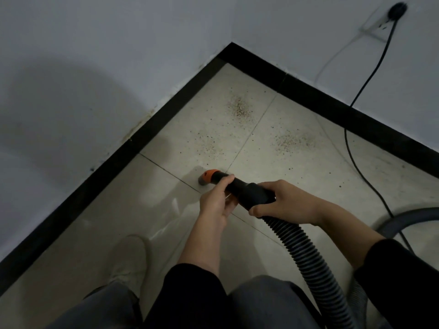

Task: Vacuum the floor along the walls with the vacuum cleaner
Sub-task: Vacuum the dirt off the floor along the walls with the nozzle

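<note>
Along the left wall the black skirting board (95,176) is seen; the orange-collared grey nozzle (207,177) of the vacuum cleaner is pointed down at the pale tiled floor (166,210), near that skirting but apart from it. The black rigid tube (238,184) is clasped by the left hand (215,201), its wider black cuff (257,193) is grasped by the right hand (286,200), and the ribbed black hose (306,257) is trailed back. Ahead, scattered brown crumbs (240,109) are strewn towards the corner.

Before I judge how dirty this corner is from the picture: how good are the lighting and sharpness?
Head view: dim, bluish light; a broad soft shadow on the left wall; pale glare streaks on the tiles beside the blurred shoe; the grit patches and orange nozzle are readable.
</note>
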`<state>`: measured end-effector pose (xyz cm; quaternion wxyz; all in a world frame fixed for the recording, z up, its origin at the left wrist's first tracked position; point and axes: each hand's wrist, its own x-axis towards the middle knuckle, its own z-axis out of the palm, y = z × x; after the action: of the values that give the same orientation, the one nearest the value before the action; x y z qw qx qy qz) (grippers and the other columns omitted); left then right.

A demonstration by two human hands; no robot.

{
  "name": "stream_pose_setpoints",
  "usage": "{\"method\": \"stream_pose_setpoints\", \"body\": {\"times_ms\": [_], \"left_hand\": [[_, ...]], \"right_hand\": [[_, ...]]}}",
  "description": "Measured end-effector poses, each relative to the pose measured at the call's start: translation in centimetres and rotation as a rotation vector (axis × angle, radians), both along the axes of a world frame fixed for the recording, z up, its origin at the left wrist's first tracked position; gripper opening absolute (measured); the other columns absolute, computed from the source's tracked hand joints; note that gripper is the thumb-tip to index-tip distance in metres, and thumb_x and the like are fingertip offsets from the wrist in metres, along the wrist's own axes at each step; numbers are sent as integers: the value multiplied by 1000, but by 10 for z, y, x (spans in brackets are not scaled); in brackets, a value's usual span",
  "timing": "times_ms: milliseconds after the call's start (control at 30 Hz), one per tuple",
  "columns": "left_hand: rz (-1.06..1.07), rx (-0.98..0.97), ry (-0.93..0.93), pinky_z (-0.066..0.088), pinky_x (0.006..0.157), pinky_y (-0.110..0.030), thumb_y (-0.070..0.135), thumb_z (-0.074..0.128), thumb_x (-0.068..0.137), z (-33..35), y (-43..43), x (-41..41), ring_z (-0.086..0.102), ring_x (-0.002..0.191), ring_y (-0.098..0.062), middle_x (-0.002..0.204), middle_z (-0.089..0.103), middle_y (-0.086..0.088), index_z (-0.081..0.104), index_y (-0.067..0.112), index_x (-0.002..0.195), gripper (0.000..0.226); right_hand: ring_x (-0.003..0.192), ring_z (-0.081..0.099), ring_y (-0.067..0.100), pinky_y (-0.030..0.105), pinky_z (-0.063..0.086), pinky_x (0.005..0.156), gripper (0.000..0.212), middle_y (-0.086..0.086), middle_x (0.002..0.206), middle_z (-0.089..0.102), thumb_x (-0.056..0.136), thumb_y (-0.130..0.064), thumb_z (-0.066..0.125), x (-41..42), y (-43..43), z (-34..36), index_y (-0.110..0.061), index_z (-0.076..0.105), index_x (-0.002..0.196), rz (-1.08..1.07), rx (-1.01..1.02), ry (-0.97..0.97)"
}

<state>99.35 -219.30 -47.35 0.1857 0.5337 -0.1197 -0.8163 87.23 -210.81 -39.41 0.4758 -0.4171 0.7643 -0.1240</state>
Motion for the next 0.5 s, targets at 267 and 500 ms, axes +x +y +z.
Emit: {"method": "stream_pose_setpoints", "body": {"times_ms": [267,500], "left_hand": [[-69,14,56,59,64,-28,14,72,87,1,-6,-14,68,84,-21,110,67,-14,62,4,107,25],[-107,22,74,58,69,-31,13,73,86,0,-14,-28,66,89,-22,120,64,-16,59,3,118,36]], "right_hand": [[68,64,14,30,55,63,30,1,80,66,76,-32,74,-1,-4,-2,-17,62,98,10,13,227],[77,55,17,26,45,63,31,2,90,57,77,-31,69,7,1,-14,-17,53,99,-8,-47,469]]}}
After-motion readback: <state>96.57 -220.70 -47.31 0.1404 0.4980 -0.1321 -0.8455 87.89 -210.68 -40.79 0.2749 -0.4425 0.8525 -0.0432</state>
